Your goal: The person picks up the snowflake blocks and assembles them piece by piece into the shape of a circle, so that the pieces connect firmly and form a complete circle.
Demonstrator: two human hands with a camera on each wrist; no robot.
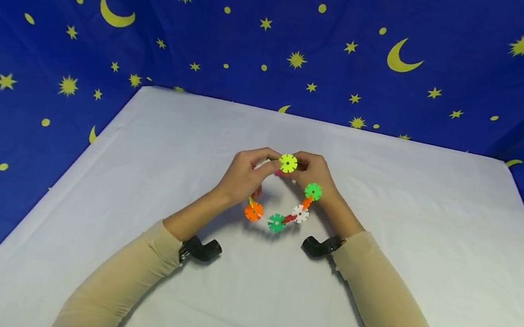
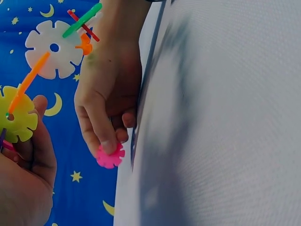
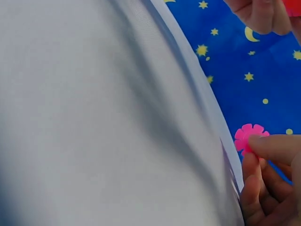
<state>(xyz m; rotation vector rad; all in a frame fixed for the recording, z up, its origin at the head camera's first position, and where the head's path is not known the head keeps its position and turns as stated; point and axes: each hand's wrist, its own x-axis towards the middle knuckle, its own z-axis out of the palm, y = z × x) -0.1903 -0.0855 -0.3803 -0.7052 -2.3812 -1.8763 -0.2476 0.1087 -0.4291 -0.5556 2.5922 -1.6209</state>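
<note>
A curved chain of notched plastic discs (image 1: pixel 276 223) in several colours hangs below the hands, above the table. My left hand (image 1: pixel 245 173) grips one end of it, its thumb at the yellow disc (image 1: pixel 287 163). In the left wrist view, that hand (image 2: pixel 28 188) is beside a yellow disc (image 2: pixel 19 121) joined to an orange and a white disc (image 2: pixel 42 44). My right hand (image 1: pixel 317 174) is close by on the right, pinching a loose pink notched disc (image 3: pixel 244 135) between thumb and finger. A red disc (image 3: pixel 294 7) shows by the left hand in the right wrist view.
A white cloth covers the table (image 1: pixel 441 218). Behind and beside it hangs a blue curtain (image 1: pixel 242 37) with yellow moons and stars. Black wrist camera mounts (image 1: pixel 204 250) stick out inward from both sleeves, low over the cloth.
</note>
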